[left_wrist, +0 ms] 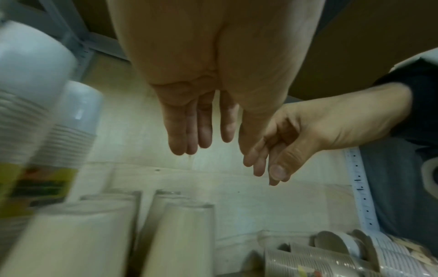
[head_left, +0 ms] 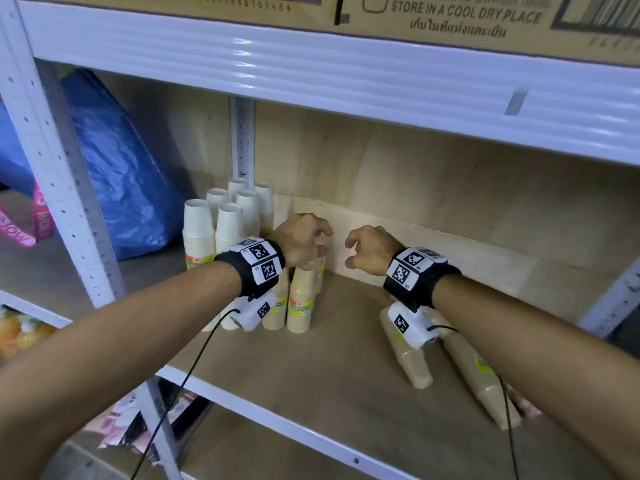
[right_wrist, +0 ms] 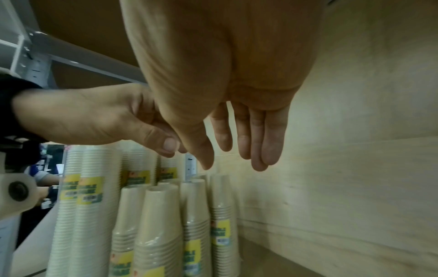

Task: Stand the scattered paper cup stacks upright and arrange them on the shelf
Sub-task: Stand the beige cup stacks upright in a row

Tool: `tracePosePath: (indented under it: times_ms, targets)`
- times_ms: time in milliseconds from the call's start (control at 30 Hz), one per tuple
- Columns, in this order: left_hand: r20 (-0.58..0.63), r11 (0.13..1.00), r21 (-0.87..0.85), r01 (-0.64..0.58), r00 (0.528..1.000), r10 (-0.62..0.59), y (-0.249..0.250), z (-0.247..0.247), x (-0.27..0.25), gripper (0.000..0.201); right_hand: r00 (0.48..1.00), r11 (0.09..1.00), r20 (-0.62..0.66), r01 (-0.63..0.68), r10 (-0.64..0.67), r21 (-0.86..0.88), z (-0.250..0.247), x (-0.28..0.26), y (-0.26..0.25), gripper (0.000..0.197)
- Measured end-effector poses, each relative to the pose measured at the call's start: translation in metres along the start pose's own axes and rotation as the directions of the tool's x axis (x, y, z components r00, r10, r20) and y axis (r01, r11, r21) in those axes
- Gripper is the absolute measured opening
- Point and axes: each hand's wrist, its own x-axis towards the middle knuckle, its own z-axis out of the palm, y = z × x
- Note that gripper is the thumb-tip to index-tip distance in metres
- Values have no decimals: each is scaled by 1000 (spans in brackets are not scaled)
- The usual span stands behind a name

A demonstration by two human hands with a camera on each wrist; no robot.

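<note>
Several white paper cup stacks (head_left: 221, 220) stand upright at the shelf's back left corner. Beige wrapped stacks (head_left: 301, 301) stand in front of them. My left hand (head_left: 311, 239) hovers just above these, fingers relaxed and holding nothing. My right hand (head_left: 356, 252) hangs beside it, also empty. Two beige stacks (head_left: 412, 358) lie on their sides on the shelf board (head_left: 311, 393) under my right forearm. The left wrist view shows my left hand's straight fingers (left_wrist: 201, 135) over the stack tops (left_wrist: 180, 234). The right wrist view shows my right hand's fingers (right_wrist: 246, 146) above the upright stacks (right_wrist: 161, 224).
A blue plastic bag (head_left: 117, 174) fills the bay to the left, behind a white perforated post (head_left: 62, 188). Cardboard boxes (head_left: 450, 15) sit on the upper shelf beam (head_left: 311, 74). A light wooden back panel (head_left: 433, 188) closes the rear. Bare board lies between the upright and lying stacks.
</note>
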Motion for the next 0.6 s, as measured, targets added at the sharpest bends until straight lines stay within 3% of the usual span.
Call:
tracePosePath:
  times_ms: [233, 400, 600]
  targets:
    - [216, 978, 11, -210, 955, 202, 54, 37, 18, 50, 977, 978, -33, -209, 209, -9, -8, -32, 69, 42]
    - [335, 948, -36, -315, 890, 308, 92, 70, 22, 51, 936, 937, -30, -350, 350, -10, -5, -74, 118, 40]
    - [467, 926, -135, -353, 801, 374, 123, 111, 24, 57, 873, 873, 8, -488, 487, 7, 7, -129, 158, 39]
